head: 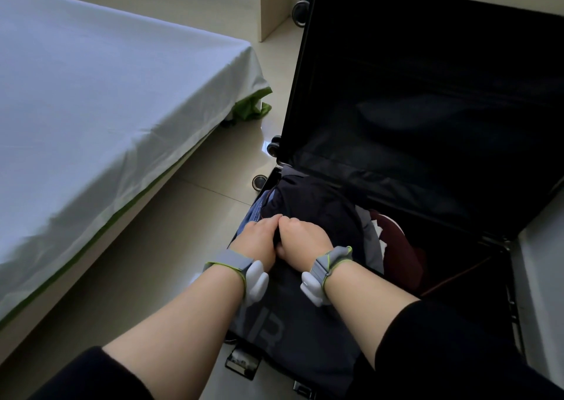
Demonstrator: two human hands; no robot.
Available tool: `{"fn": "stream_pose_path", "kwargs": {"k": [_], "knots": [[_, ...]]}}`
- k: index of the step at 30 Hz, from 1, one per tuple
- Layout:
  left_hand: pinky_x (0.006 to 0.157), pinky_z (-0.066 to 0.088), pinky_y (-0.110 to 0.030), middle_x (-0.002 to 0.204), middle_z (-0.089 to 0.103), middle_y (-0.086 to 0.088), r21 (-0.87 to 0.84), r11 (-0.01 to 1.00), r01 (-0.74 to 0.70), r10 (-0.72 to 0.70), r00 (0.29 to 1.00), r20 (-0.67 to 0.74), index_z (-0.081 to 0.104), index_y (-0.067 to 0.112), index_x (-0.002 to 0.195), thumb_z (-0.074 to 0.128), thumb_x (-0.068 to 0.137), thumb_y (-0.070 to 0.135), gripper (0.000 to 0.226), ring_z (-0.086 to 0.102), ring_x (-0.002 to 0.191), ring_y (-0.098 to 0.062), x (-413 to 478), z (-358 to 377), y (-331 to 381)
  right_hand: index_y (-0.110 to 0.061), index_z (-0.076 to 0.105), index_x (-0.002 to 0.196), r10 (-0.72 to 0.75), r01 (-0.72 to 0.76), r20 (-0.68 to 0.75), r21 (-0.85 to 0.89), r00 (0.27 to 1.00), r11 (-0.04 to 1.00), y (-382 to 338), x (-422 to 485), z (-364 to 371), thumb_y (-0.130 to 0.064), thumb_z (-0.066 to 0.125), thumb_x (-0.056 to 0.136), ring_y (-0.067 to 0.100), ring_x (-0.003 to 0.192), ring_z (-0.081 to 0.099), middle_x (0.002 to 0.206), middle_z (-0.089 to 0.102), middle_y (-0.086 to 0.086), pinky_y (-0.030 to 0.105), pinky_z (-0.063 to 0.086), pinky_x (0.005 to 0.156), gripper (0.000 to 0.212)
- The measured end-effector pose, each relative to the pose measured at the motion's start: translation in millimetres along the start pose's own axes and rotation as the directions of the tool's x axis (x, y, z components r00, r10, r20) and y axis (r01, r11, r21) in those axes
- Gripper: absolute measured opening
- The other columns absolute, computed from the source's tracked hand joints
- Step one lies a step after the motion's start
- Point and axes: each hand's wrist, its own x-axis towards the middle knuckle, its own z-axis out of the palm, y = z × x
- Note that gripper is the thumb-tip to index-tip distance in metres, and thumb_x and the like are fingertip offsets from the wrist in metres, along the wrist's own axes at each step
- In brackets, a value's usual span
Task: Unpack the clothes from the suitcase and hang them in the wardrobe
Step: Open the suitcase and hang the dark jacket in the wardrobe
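Observation:
A black suitcase lies open on the floor, its lid standing up at the back. Folded clothes fill the near half: a dark navy garment on top, blue fabric at its left edge, a maroon piece to the right. My left hand and my right hand sit side by side on the navy garment, fingers curled into its fabric. Both wrists wear grey bands with white sensors. The wardrobe is not visible.
A bed with a pale sheet fills the left side, a strip of tiled floor between it and the suitcase. A green cloth pokes out by the bed's corner. A light wooden panel stands at the back.

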Motion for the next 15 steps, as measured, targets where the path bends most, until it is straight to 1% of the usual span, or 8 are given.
{"fn": "stream_pose_path", "kwargs": {"k": [3,5,7,8,10,11,13,15], "knots": [[0.097,0.041,-0.037,0.134,0.046,-0.001,0.075,0.997,-0.005,0.003,1.000,0.020,0.040,0.024,0.136,0.046,0.087,0.011,0.051,0.043,0.121,-0.027,3,-4,1,-0.007,0.049,0.112,-0.021,0.020,-0.004,-0.028,1.000,0.999,1,1,-3,-0.017,0.045,0.091,0.031,0.092,0.062,0.109,0.061,0.011,0.032,0.035,0.061,0.023],[0.090,0.041,-0.033,0.128,0.047,-0.002,0.164,0.986,-0.014,0.015,1.000,-0.009,0.046,0.019,0.128,0.046,0.089,0.013,0.039,0.045,0.117,-0.026,6,-6,3,-0.009,0.048,0.109,-0.046,0.046,-0.007,-0.061,0.999,0.997,3,-1,-6,-0.020,0.045,0.092,0.031,0.091,0.062,0.108,0.060,0.010,0.033,0.034,0.060,0.021],[0.087,0.042,-0.033,0.120,0.048,-0.004,0.227,0.974,-0.015,0.022,0.999,-0.028,0.050,0.017,0.117,0.046,0.088,0.015,0.029,0.047,0.113,-0.026,8,-7,4,-0.011,0.044,0.110,-0.063,0.062,-0.006,-0.073,0.998,0.995,8,-4,-10,-0.029,0.047,0.092,0.030,0.088,0.062,0.109,0.057,0.008,0.034,0.037,0.058,0.026],[0.087,0.043,-0.034,0.118,0.048,-0.004,0.245,0.969,-0.008,0.014,1.000,-0.024,0.051,0.017,0.116,0.047,0.088,0.016,0.028,0.047,0.112,-0.026,8,-7,5,-0.014,0.043,0.111,-0.056,0.056,-0.001,-0.067,0.998,0.996,13,-7,-12,-0.037,0.050,0.091,0.030,0.088,0.062,0.109,0.057,0.007,0.034,0.040,0.059,0.032],[0.088,0.045,-0.036,0.118,0.047,-0.004,0.274,0.961,0.028,-0.026,1.000,-0.010,0.051,0.019,0.118,0.048,0.088,0.017,0.030,0.045,0.114,-0.025,7,-9,3,-0.018,0.041,0.114,0.005,-0.005,-0.010,-0.022,1.000,1.000,31,-12,-16,-0.056,0.052,0.086,0.029,0.091,0.063,0.109,0.058,0.005,0.036,0.049,0.064,0.048],[0.088,0.045,-0.036,0.119,0.047,-0.004,0.288,0.956,0.049,-0.049,0.999,-0.005,0.051,0.019,0.120,0.046,0.088,0.015,0.032,0.044,0.115,-0.025,6,-10,1,-0.020,0.041,0.115,0.054,-0.054,-0.026,-0.009,0.998,0.998,44,-14,-18,-0.061,0.049,0.085,0.029,0.093,0.063,0.108,0.059,0.004,0.037,0.051,0.068,0.051],[0.087,0.045,-0.036,0.120,0.048,-0.004,0.306,0.947,0.094,-0.098,0.995,-0.002,0.051,0.019,0.120,0.043,0.088,0.012,0.034,0.045,0.115,-0.025,3,-11,-4,-0.020,0.046,0.113,0.171,-0.174,-0.038,-0.070,0.984,0.982,76,-21,-23,-0.060,0.043,0.088,0.028,0.096,0.062,0.108,0.061,0.005,0.037,0.051,0.072,0.047],[0.085,0.045,-0.035,0.120,0.049,-0.005,0.320,0.938,0.134,-0.140,0.990,-0.004,0.051,0.019,0.118,0.042,0.087,0.011,0.033,0.047,0.113,-0.025,0,-12,-7,-0.018,0.052,0.112,0.300,-0.296,-0.004,-0.173,0.954,0.939,107,-33,-24,-0.053,0.042,0.092,0.027,0.103,0.058,0.113,0.060,0.007,0.037,0.049,0.082,0.042]]}}
